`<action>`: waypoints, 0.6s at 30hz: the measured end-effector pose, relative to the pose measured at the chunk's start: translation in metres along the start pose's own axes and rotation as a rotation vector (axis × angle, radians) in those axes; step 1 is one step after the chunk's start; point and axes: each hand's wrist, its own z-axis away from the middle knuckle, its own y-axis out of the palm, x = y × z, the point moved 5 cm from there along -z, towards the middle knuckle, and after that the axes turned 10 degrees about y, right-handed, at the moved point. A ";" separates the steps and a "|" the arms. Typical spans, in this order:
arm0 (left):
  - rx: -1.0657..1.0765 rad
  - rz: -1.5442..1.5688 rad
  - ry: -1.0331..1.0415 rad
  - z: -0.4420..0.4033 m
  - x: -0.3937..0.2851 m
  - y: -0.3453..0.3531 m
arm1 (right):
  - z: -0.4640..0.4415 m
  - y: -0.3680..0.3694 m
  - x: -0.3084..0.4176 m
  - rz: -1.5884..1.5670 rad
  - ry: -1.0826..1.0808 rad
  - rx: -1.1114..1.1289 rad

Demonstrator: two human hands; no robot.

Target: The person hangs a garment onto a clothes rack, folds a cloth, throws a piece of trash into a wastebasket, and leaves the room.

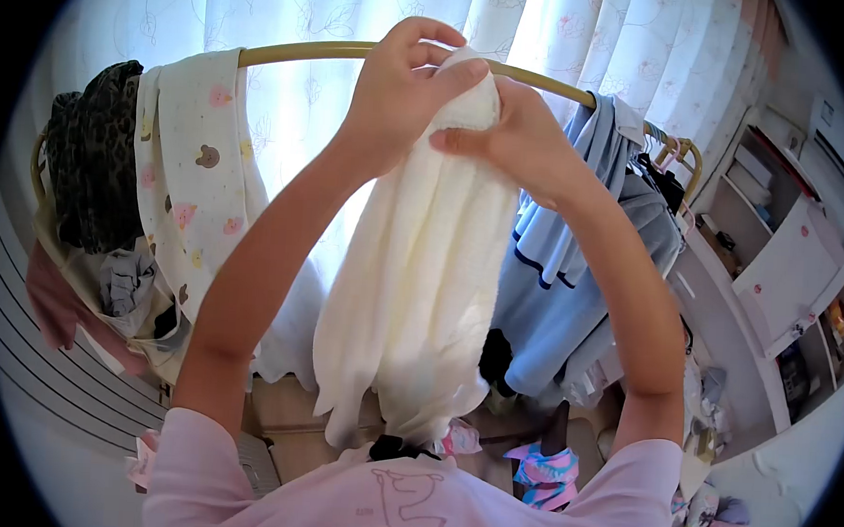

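A long white towel-like cloth (432,254) hangs in soft folds in front of my chest, gathered at its top. My left hand (407,91) grips the upper left side of the bunched end, its thumb pressed on the cloth and its other fingers curled behind. On the opposite side, slightly lower, my right hand (514,140) has its thumb across the front of the cloth; its other fingers are hidden behind. Both hands are raised close to the gold clothes rail (309,50), which passes behind them. Whether the cloth touches the rail cannot be seen.
Left on the rail hang a patterned white cloth (194,147) and a dark leopard-print garment (94,151). Blue-grey clothes (574,271) hang at the right. Behind is a light curtain (330,11); shelves (744,214) stand right. A pink-blue bundle (545,472) lies low.
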 end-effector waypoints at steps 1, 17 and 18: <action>-0.017 -0.032 0.061 0.007 0.002 -0.003 | -0.001 -0.003 -0.004 0.016 0.046 0.014; -0.235 -0.229 -0.737 0.252 0.139 -0.122 | 0.049 -0.109 -0.026 0.671 -0.517 -0.766; -0.310 -0.184 -0.590 0.229 0.105 -0.122 | 0.050 -0.121 -0.035 0.643 -0.506 -0.861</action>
